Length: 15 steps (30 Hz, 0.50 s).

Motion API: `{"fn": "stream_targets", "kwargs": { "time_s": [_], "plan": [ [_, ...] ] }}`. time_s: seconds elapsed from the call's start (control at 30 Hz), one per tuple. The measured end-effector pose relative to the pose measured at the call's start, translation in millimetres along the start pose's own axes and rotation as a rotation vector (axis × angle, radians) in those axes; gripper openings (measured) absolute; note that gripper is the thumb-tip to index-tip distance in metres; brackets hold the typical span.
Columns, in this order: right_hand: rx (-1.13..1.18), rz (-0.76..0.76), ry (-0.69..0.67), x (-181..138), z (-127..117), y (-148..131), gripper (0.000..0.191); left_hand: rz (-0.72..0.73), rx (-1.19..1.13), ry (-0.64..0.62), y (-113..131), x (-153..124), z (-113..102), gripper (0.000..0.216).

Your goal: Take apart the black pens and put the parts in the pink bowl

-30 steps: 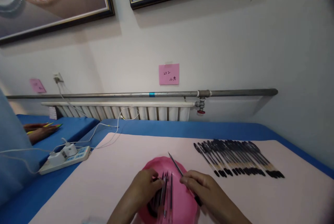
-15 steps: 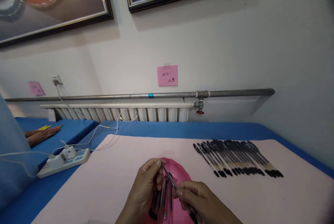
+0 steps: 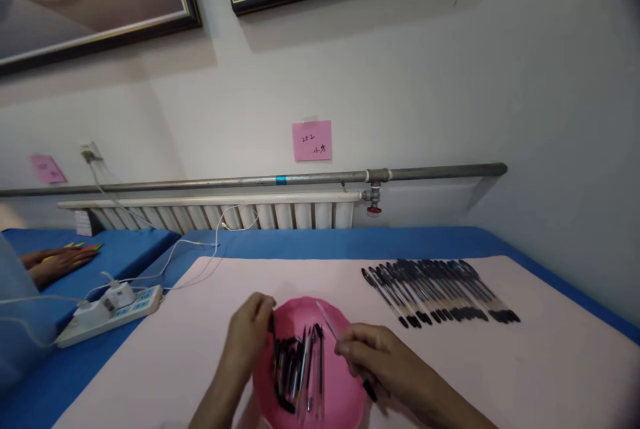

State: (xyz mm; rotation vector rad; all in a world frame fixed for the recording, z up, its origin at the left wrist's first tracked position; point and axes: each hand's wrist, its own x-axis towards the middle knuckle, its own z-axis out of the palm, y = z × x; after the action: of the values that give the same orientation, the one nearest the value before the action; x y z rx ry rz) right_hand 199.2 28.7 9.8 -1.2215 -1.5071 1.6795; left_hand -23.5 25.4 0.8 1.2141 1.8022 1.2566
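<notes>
A pink bowl [image 3: 345, 394] sits on the pink sheet near the bottom edge, holding several black pen parts [image 3: 300, 369]. My left hand [image 3: 247, 336] is at the bowl's left rim, fingers curled and pinching a thin dark piece. My right hand [image 3: 375, 359] is at the bowl's right side, closed round a pen [image 3: 327, 319] whose clear barrel points up and left over the bowl. A row of several assembled black pens [image 3: 440, 289] lies side by side to the right.
A white power strip [image 3: 107, 309] with plugs and cables lies on the blue table at left. Another person's hand [image 3: 50, 262] rests on the neighbouring blue table. A radiator [image 3: 225, 212] and pipe run along the wall behind.
My left hand let go of the pen's tip and moved left to the bowl's rim. My right hand stayed on the pen. The view shifted slightly right.
</notes>
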Motion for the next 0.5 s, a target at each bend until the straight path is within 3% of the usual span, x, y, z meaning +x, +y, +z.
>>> {"fn": "stream_targets", "kwargs": {
  "time_s": [0.13,0.27,0.4,0.5],
  "plan": [
    [0.079,0.016,-0.019,-2,4,-4,0.004,0.056,0.091,-0.054,-6,-7,27,0.016],
    [0.133,0.024,0.020,-3,3,-9,0.006,0.048,0.014,-0.042,1,-12,27,0.020],
    [0.255,-0.018,0.059,2,1,-6,0.009,-0.027,-0.074,-0.379,15,-30,33,0.026],
    [0.300,-0.049,0.085,7,-1,-1,0.015,0.066,0.016,-0.488,21,-45,45,0.023]
  ]
}}
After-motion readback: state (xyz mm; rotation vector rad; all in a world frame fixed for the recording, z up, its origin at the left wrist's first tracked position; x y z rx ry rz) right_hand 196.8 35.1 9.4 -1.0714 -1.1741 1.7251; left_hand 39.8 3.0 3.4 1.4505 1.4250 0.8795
